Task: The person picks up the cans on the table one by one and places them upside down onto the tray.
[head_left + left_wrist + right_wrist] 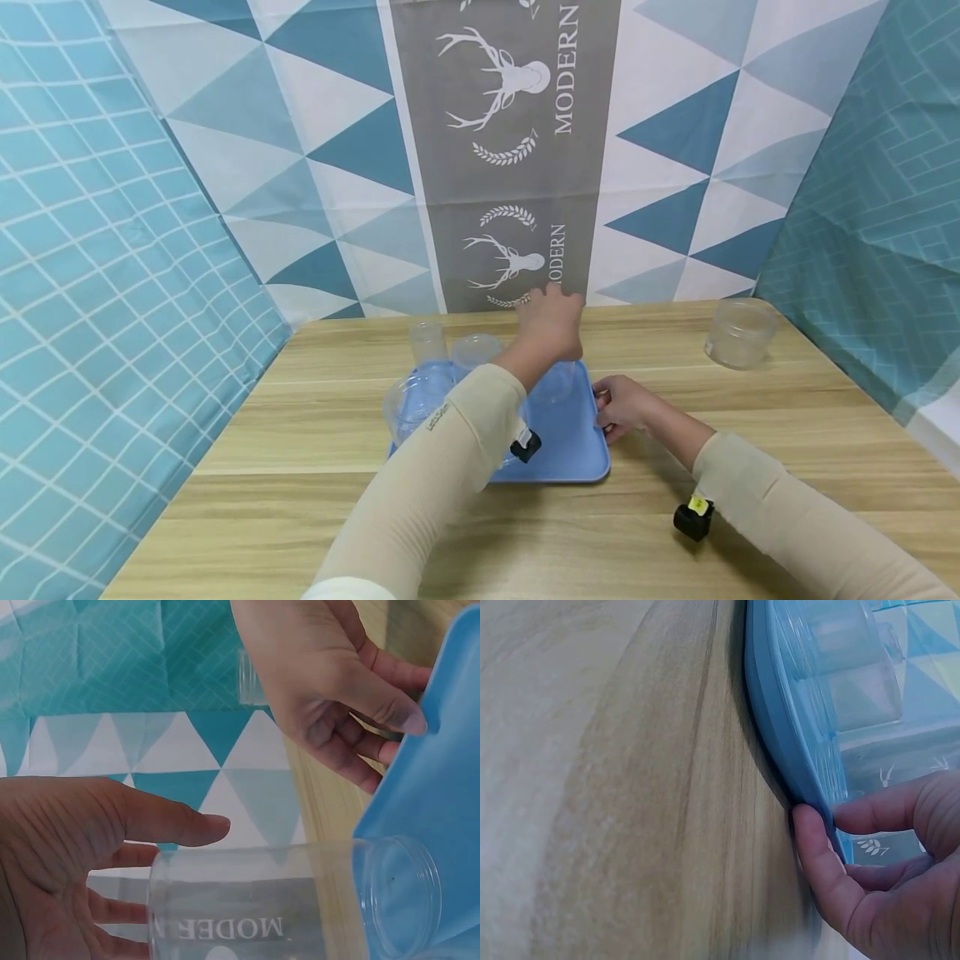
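Note:
A blue tray (572, 454) lies on the table, with several clear plastic containers on it. My right hand (626, 406) pinches the tray's right edge, thumb on the inner side and fingers outside, as the right wrist view shows. Over the back right of the tray is my left hand (551, 327), at the top end of a clear jar (247, 907) that stands on the tray. Its thumb is stretched out apart from the jar wall, while the other fingers show at the jar's far side, loosely extended. In the head view my left forearm hides part of the tray.
A tall slim container (429, 343), a round tub (476, 350) and a wide clear bowl (415, 402) are at the tray's left and back. Another clear jar (741, 335) stands at the table's back right. Patterned cloth (517, 150) hangs behind the table.

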A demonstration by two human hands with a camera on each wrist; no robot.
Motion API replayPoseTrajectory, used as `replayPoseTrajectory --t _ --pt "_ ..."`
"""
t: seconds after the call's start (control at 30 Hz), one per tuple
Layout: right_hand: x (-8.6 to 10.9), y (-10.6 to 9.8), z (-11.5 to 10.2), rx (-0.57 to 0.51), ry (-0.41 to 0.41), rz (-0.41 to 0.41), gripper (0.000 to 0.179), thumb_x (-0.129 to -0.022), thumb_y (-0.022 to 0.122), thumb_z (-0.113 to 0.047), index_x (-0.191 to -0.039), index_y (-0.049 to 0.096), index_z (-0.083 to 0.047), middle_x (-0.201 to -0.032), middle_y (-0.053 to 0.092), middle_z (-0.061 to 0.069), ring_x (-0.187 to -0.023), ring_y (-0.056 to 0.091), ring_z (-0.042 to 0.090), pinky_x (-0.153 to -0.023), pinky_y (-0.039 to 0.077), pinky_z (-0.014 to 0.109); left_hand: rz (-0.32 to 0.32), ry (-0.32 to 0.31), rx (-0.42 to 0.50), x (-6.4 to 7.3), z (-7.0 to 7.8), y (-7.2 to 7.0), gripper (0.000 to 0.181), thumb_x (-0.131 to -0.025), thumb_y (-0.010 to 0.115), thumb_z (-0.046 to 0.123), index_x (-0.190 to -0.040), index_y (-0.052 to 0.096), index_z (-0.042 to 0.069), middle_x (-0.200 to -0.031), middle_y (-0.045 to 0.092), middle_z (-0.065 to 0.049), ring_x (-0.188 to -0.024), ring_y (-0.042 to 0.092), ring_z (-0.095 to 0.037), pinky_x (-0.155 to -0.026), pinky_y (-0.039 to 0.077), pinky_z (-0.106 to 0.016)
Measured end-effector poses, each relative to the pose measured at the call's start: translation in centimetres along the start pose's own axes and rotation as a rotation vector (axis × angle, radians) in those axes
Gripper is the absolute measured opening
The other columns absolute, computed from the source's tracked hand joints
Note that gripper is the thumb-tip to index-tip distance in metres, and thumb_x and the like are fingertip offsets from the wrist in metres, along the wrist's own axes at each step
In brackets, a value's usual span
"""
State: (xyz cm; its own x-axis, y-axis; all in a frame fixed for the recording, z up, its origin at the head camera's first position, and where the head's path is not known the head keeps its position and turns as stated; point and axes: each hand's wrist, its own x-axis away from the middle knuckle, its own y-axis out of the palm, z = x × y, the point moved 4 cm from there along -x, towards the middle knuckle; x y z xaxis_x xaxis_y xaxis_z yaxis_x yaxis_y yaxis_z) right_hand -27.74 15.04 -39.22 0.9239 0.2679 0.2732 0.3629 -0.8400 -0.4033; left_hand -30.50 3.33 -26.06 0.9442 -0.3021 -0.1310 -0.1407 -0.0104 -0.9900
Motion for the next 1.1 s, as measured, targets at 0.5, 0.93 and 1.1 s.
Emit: replayPoseTrajectory --t 0.5,0.93,1.1 --pt "0.6 -0.1 0.0 -0.032 -0.035 -0.046 0.065 -0.076 0.055 0.018 -0.136 0.029 0.023 -0.100 0.052 0.021 -0.071 0.060 0.023 -0.062 0.059 0.040 0.057 0.129 -0.035 2.4 1.9 -1.2 0.050 -0.075 0.079 0.032 -0.121 0.060 0.031 -0.115 0.051 0.002 -0.104 0.050 -0.020 -0.079 0.049 -0.044" --pt "2.4 -3.5 -0.1 0.048 -0.141 0.030 0.054 -0.088 0.055 0.002 -0.136 0.035 0.019 -0.112 0.048 0.025 -0.075 0.059 0.024 -0.064 0.058 0.041 0.201 0.286 0.185 4.7 3.3 -1.4 0.055 -0.073 0.085 0.033 -0.123 0.065 0.024 -0.120 0.056 -0.001 -0.108 0.055 -0.020 -0.087 0.047 -0.028" --pt "3.4 -5.4 -0.9 0.175 -0.159 0.133 0.049 -0.092 0.062 -0.009 -0.132 0.046 0.014 -0.124 0.049 0.031 -0.079 0.063 0.031 -0.064 0.058 0.037 0.226 0.300 0.264 5.3 3.8 -1.4 0.050 -0.075 0.083 0.029 -0.122 0.066 0.022 -0.120 0.058 0.000 -0.110 0.055 -0.017 -0.089 0.047 -0.025"
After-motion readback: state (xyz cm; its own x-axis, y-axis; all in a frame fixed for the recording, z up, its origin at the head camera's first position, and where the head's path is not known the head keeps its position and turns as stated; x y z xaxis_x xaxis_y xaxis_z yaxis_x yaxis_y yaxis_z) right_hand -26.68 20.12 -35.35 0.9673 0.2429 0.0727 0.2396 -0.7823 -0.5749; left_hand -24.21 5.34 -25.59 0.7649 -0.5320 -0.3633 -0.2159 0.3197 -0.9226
